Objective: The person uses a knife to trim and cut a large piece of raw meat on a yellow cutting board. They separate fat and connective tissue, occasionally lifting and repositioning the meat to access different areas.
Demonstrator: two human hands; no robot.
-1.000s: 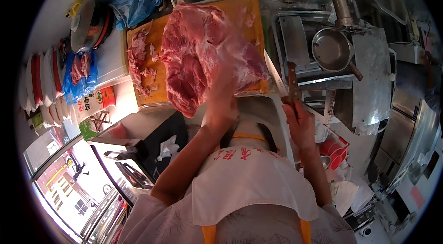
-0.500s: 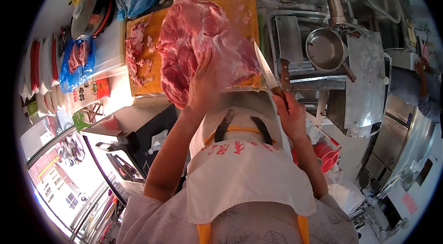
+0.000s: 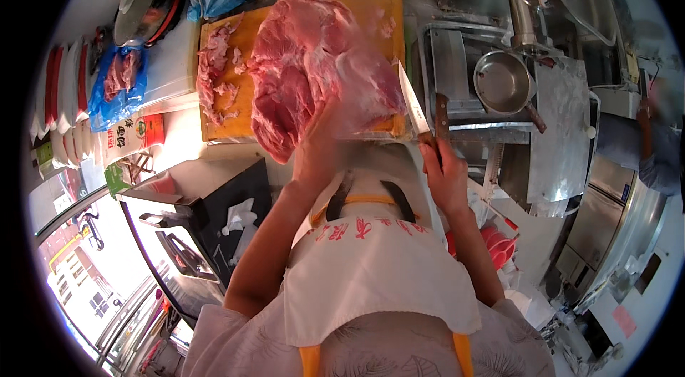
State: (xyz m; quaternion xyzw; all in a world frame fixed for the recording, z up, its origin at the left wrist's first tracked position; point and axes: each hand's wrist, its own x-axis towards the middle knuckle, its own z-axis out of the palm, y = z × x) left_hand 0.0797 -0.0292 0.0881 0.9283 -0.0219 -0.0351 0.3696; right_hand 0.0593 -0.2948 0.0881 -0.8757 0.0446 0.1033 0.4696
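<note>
A large slab of raw pink-red meat [image 3: 303,56] lies on the wooden cutting board [image 3: 246,84]. My left hand [image 3: 316,145] rests on its near edge with the fingers stretched forward; a blur hides part of that hand. In my right hand [image 3: 448,174] is a knife [image 3: 412,102], gripped by its handle. The blade points away from me, just off the board's right side and apart from the slab. Pale meat trimmings [image 3: 214,67] are strewn along the left of the board.
Right of the board, a metal tray [image 3: 492,134] holds a saucepan [image 3: 501,81] and a wooden-handled tool [image 3: 442,114]. A meat grinder [image 3: 523,17] stands behind them. Left are a blue bag with meat [image 3: 118,102] and a lidded pan [image 3: 143,9]. Another person [image 3: 638,138] is far right.
My left hand has slid back over the meat toward its near edge. The knife in my right hand has barely moved. The whole view has shifted slightly.
</note>
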